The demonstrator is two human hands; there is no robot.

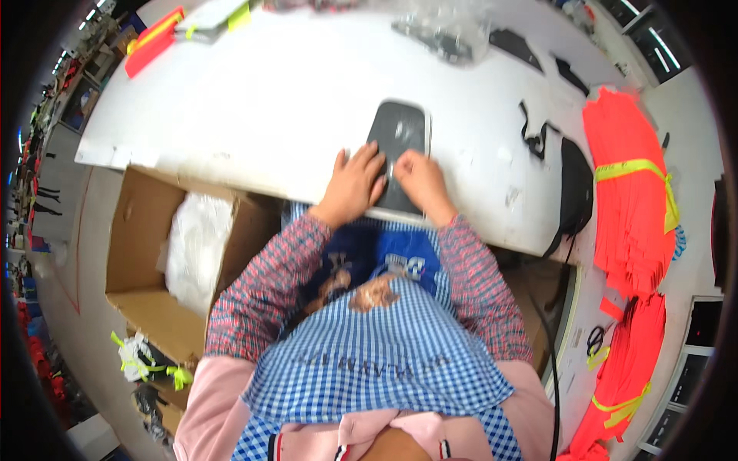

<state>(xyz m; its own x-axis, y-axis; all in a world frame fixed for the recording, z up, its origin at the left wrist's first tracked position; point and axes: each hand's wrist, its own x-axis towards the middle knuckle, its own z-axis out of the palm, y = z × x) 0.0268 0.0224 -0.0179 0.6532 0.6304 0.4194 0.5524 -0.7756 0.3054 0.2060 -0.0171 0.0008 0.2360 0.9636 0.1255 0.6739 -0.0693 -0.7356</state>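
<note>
A dark grey flat panel [400, 131] with rounded far corners lies on the white table near its front edge. A pale rim shows along its right side. My left hand [354, 183] rests on the panel's left part, fingers stretched out and a little apart. On the panel's right part, my right hand [423, 183] has its fingers curled together. A small whitish bit shows at those fingertips, too small to name. The fingers hide the middle of the panel.
A cardboard box [146, 230] with white plastic stands left of me. Clear plastic bags [450, 34], dark cut pieces [516, 48] and a black strapped item [573, 184] lie on the table. Bundled orange fabric [626, 200] and scissors [595, 340] are at the right.
</note>
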